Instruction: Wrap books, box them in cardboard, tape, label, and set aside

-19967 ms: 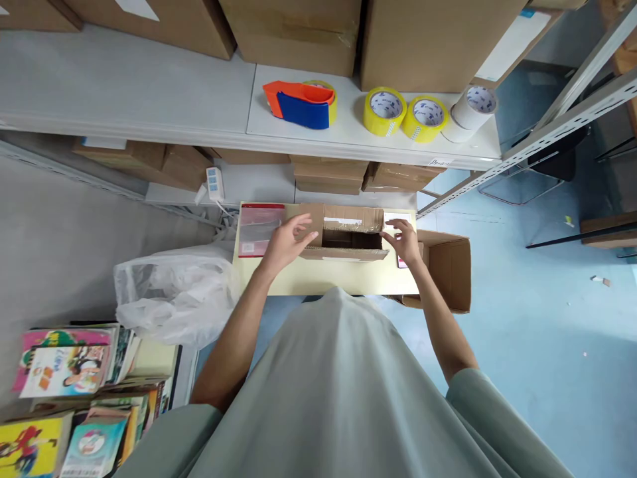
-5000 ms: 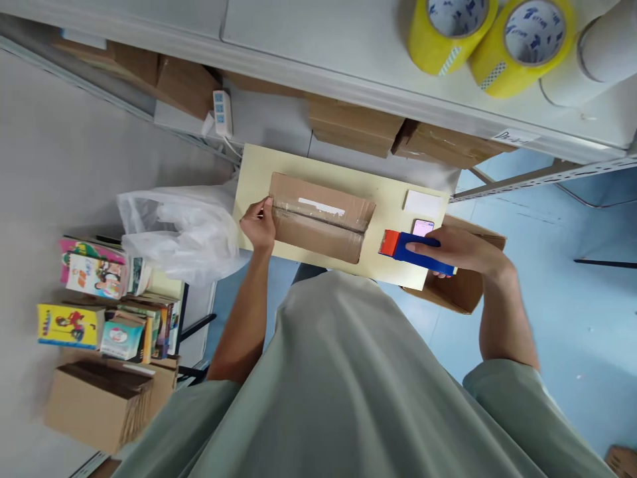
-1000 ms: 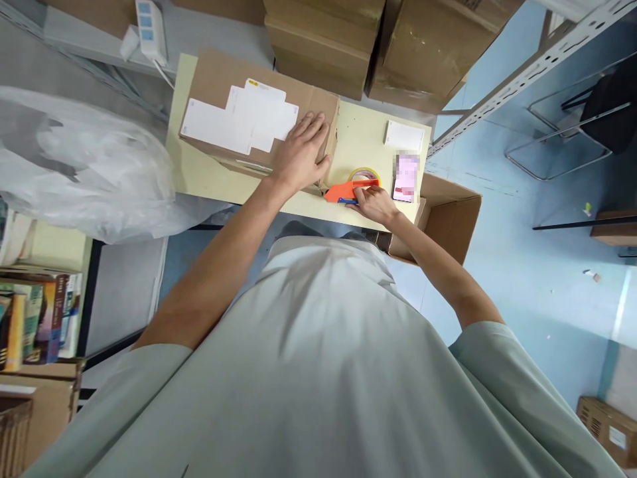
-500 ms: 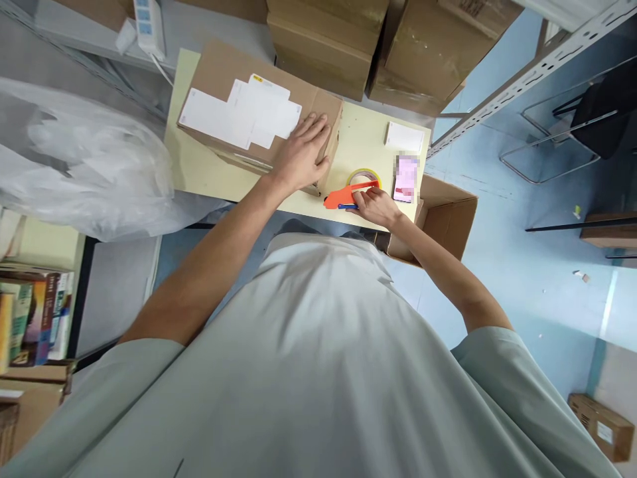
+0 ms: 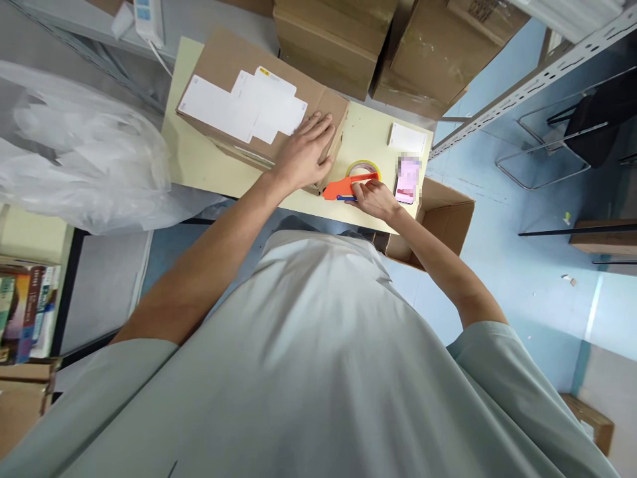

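A brown cardboard box (image 5: pixel 219 63) with white labels (image 5: pixel 269 106) on its top lies on the pale yellow table (image 5: pixel 186 162). My left hand (image 5: pixel 304 151) rests flat on the box top near its right end, fingers stretched out. An orange tape dispenser (image 5: pixel 338 188) with a blue part is in the grip of my right hand (image 5: pixel 375 199). Its front end is at the near right corner of the box; whether it touches the cardboard I cannot tell. A roll of tape (image 5: pixel 363 167) with a yellow rim shows just behind the dispenser.
Right of the tape are a phone (image 5: pixel 408 179) and a small white box (image 5: pixel 407 138). Larger cartons (image 5: pixel 328 50) stand behind the table. An open carton (image 5: pixel 448 219) sits off its right end. Clear plastic wrapping (image 5: pixel 89 146) bulges at the left, beside a shelf upright.
My right hand has raised the dispenser slightly and tilted it a little against the box corner. My left hand keeps its place on the box. The whole view has shifted slightly.
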Motion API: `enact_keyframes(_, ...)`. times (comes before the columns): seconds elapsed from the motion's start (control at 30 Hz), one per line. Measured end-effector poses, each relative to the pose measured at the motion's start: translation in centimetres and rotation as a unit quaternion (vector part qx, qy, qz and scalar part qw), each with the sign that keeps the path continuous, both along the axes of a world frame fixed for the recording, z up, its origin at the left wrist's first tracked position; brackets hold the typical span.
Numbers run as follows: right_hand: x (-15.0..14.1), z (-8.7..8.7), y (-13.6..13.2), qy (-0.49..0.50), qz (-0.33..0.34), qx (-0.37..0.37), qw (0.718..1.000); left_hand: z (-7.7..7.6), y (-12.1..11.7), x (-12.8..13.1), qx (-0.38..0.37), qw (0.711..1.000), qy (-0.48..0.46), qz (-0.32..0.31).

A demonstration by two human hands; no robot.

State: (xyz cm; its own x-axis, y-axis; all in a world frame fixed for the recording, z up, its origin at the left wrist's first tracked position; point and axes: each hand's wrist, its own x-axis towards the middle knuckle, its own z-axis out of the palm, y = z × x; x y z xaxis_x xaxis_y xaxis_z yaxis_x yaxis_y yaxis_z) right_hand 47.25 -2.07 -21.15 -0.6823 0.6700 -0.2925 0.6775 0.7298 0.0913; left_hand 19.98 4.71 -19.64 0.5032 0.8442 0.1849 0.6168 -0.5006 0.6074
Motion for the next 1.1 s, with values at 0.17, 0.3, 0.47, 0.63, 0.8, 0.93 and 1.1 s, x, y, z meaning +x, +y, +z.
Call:
enact_keyframes(0.17, -0.3, 0.1, 0.5, -0.015, -0.010, -0.004, 1.000, -0.3, -0.1, -0.2, 0.003, 1.000, -0.005, -0.009)
enact_keyframes(0.3, -0.7, 0.1, 1.0, -0.017, -0.015, -0.001, 1.000, -0.1, -0.5, -0.3, 0.003, 1.000, -0.005, -0.010)
enact_keyframes(0.47, -1.3, 0.0, 1.7, -0.009, -0.012, -0.011, 1.000, 0.6, -1.0, -0.4, 0.001, 1.000, 0.002, -0.016)
enact_keyframes(0.63, -2.1, 0.2, 2.3, -0.015, -0.001, -0.020, 1.000, 1.8, -1.9, -0.8, -0.022, 0.999, 0.029, -0.021)
enact_keyframes(0.8, -5.5, 0.4, 0.7, 0.006, 0.013, -0.069, 0.998, 3.5, -5.0, -3.4, -0.035, 0.996, 0.064, -0.046)
enact_keyframes(0.93, -10.8, 0.6, -2.3, 0.047, -0.014, -0.118, 0.992, 5.4, -7.4, -5.9, -0.039, 0.993, 0.111, -0.035)
enact_keyframes(1.1, -15.8, 1.4, -4.2, 0.092, -0.073, -0.170, 0.979, 5.9, -4.7, -4.1, -0.030, 0.989, 0.146, -0.015)
